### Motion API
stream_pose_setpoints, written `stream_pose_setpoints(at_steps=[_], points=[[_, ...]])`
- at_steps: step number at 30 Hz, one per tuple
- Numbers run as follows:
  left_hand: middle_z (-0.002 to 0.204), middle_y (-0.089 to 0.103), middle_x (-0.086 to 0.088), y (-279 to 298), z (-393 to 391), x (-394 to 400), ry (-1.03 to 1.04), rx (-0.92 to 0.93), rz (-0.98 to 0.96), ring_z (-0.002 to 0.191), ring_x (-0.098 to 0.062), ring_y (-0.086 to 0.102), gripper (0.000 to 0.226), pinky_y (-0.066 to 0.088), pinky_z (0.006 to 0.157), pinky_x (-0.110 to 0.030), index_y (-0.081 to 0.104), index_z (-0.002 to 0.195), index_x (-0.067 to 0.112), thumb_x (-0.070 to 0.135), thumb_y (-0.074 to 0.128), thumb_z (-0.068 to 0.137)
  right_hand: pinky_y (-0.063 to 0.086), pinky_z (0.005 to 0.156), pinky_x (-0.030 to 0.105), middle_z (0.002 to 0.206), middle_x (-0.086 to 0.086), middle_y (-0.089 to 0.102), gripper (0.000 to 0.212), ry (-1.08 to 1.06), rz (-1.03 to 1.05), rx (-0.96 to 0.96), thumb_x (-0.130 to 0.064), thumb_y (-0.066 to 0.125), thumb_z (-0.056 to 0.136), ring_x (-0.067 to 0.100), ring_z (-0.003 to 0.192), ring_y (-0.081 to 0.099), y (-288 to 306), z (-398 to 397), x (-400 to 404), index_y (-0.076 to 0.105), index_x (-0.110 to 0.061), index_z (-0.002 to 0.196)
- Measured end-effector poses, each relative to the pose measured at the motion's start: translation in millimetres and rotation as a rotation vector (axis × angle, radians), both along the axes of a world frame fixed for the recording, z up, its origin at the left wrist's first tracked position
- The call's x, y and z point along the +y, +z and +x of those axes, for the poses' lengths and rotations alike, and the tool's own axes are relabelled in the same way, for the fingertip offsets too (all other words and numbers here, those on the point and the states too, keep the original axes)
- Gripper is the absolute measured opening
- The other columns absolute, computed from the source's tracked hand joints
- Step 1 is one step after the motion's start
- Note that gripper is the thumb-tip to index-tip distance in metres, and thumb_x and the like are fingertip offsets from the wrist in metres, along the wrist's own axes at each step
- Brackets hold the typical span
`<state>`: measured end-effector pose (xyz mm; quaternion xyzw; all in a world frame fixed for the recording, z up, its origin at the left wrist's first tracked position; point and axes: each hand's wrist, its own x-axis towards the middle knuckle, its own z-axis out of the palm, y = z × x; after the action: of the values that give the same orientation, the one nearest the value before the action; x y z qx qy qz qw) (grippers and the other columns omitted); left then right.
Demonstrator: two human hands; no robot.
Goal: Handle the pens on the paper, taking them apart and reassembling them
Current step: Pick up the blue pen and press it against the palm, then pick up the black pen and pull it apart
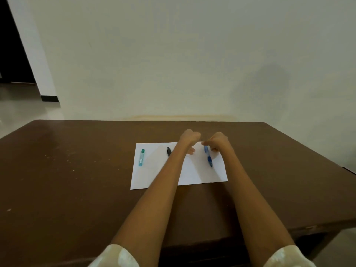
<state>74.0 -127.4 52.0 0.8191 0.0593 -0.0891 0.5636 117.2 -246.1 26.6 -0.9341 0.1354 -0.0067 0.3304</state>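
Both hands reach out over the far edge of the paper (192,174), close together but not touching. The right hand (217,141) curls its fingers down at the top end of the blue pen (208,156) and seems to pinch it there, though the contact is too small to see for sure. The left hand (187,138) has its fingers loosely curled, and whether it holds anything I cannot tell.

The blue pen lies on the right part of the paper, pointing toward the person. A black pen (169,151) lies mid-sheet, partly hidden by the left forearm, and a teal pen (141,157) lies near the left edge. The paper sits on a brown table (67,170).

The pens are likely light, stiff and smooth plastic, apt to roll. Best gripped with one hand on each half of the barrel, then twisted apart; small inner parts could slip away.
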Motion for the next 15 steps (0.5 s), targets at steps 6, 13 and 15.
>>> stream_pose_setpoints(at_steps=[6,13,15], points=[[0.118,0.057,-0.022,4.5,-8.2,62.0,0.231,-0.147,0.0,0.079,-0.029,0.056,0.04,0.046,0.058,-0.029,0.047,0.124,-0.004,0.008,0.042,0.087,0.055,0.083,0.031,0.098,0.016,0.069,0.032,0.212,0.034,-0.119,-0.021,0.069,0.084,0.021,0.083,0.063,35.8,-25.1,48.9,0.07,0.003,0.106],[0.116,0.06,-0.025,-5.5,-35.0,80.1,0.38,-0.121,-0.023,0.104,-0.037,0.06,0.033,0.053,0.09,-0.045,0.057,0.112,-0.007,0.002,0.045,0.082,0.047,0.077,0.03,0.109,0.01,0.064,0.034,0.351,-0.234,0.031,-0.027,0.067,0.087,0.025,0.102,0.064,15.9,-53.9,129.7,0.06,-0.006,0.113],[0.118,0.058,-0.029,-7.6,-43.2,81.5,0.39,-0.129,-0.012,0.092,-0.033,0.06,0.035,0.052,0.07,-0.037,0.055,0.113,-0.011,0.001,0.043,0.083,0.048,0.078,0.03,0.11,0.01,0.064,0.026,0.335,-0.252,0.021,-0.019,0.066,0.087,0.025,0.101,0.064,12.3,-55.6,130.0,0.059,-0.008,0.109]])
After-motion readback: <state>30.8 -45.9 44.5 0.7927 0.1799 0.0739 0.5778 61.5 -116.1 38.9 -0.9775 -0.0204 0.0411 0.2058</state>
